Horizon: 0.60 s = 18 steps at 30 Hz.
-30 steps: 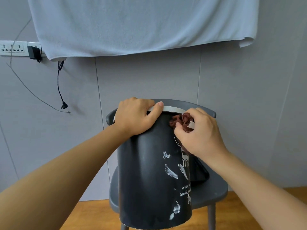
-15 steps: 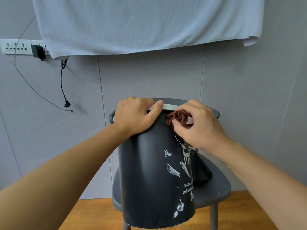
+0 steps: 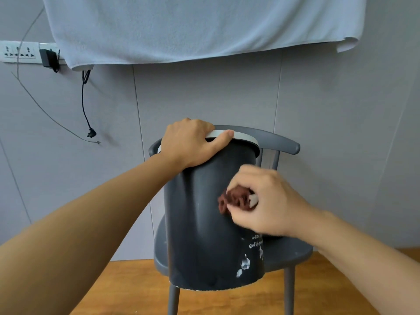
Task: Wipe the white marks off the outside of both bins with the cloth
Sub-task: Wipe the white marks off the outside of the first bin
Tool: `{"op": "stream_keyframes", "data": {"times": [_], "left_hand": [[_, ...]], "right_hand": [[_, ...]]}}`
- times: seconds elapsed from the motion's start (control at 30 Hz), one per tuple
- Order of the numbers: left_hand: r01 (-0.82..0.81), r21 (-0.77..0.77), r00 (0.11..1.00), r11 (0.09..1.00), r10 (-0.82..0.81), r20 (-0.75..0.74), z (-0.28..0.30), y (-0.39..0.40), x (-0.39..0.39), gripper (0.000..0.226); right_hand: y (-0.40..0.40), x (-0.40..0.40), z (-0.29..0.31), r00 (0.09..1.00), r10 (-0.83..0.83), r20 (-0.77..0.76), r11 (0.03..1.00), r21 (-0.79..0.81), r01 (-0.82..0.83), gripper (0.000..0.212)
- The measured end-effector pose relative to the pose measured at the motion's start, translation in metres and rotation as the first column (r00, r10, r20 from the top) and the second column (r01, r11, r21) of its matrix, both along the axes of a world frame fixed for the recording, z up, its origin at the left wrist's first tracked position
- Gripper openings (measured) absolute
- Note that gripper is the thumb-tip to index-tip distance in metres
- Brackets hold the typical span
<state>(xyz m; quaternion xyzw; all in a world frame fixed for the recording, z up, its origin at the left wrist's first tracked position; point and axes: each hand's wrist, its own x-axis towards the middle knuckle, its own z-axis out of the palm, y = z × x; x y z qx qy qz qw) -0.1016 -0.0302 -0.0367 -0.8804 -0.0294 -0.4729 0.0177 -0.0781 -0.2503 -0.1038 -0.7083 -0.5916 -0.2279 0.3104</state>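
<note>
Dark grey bin (image 3: pixel 200 223) sits on the grey chair (image 3: pixel 293 251), bottom edge hanging over the seat's front toward me. My left hand (image 3: pixel 188 144) clamps the bin's pale rim (image 3: pixel 244 136) at 12 o'clock: fingers over the top, thumb (image 3: pixel 221 138) lying along the rim, grip pressed tight on it. My right hand (image 3: pixel 266 201) has a bunched brown cloth (image 3: pixel 236 200) pinched between thumb and fingers, pressed against the bin's side wall at about 3 o'clock of the bin, mid-height. The hand is motion-blurred. A small white bit shows at the cloth's right edge; can't tell what it is.

White marks (image 3: pixel 244 264) remain low on the bin near 5 o'clock, just under the white printed lettering (image 3: pixel 255 242). The wall left of the cloth looks free of marks.

Pale towel (image 3: pixel 193 28) hangs on the wall at 12 o'clock, socket strip (image 3: pixel 19 52) with black plug (image 3: pixel 48 57) at 10 o'clock, a black cable (image 3: pixel 84 105) dangling below. Wood floor (image 3: pixel 127 289) under the chair. Only one bin in view.
</note>
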Motion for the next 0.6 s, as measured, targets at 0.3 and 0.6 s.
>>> {"op": "stream_keyframes", "data": {"times": [0.3, 0.6], "left_hand": [[0.018, -0.006, 1.000, 1.000, -0.018, -0.008, 0.001, 0.003, 0.000, 0.072], [0.006, 0.000, 1.000, 1.000, -0.006, 0.000, 0.000, -0.001, -0.002, 0.070]], "right_hand": [[0.001, 0.008, -0.001, 0.999, -0.048, -0.011, 0.989, 0.139, 0.049, 0.013], [-0.013, 0.005, -0.005, 0.998, -0.026, 0.049, 0.999, -0.024, 0.027, 0.014]]}}
